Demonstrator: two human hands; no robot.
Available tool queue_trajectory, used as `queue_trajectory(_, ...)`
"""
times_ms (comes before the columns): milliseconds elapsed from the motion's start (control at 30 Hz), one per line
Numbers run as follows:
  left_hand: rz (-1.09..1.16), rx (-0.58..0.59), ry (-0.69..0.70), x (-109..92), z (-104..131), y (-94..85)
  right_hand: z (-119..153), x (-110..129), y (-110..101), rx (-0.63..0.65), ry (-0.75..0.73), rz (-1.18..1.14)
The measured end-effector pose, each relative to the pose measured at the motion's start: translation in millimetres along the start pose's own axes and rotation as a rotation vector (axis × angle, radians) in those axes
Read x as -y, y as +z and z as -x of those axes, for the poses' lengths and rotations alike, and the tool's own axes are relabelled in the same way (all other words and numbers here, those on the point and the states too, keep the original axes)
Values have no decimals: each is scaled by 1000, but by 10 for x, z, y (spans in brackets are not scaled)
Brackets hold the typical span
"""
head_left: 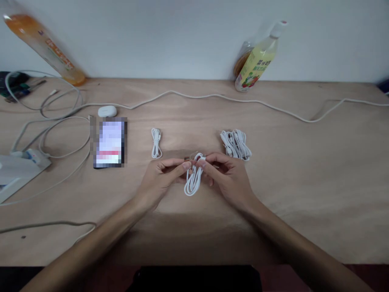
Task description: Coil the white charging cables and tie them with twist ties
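Note:
Above the middle of the wooden table, a looped white charging cable (193, 183) hangs between my two hands. My left hand (165, 175) pinches its left side between thumb and forefinger, where a small metal plug end shows at the fingertips. On the other side, my right hand (227, 175) closes thumb and fingers on the upper part of the coil. A thin wire or strand sticks up near the top of the bundle. Beyond my left hand lies a single coiled white cable (156, 143). Several more bundled white cables (235, 144) lie together just past my right hand.
A phone (110, 142) with a blurred screen and a white earbud case (107, 111) lie at left. Loose cords run to a white power strip (22, 172). An orange bottle (45, 50) and a yellow bottle (257, 63) stand by the wall. One long cord (212, 96) crosses the table.

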State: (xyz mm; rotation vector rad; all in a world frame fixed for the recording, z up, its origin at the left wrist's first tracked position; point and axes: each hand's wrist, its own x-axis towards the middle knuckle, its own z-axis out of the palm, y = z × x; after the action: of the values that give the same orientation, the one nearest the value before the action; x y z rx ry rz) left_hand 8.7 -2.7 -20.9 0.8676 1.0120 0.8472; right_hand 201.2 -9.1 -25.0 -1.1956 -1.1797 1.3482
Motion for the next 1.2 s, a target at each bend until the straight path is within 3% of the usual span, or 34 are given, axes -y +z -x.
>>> queue_trajectory(433,91,83,-51,-24,3,17,-4,-5,-19,45,24,-9)
queue_trajectory(900,-39,1,-24,-38,-2,13,19,0,-15,70,19,-16)
queue_trajectory(1200,-28,15,-40,-32,2,20,11,-10,-13,55,15,-24)
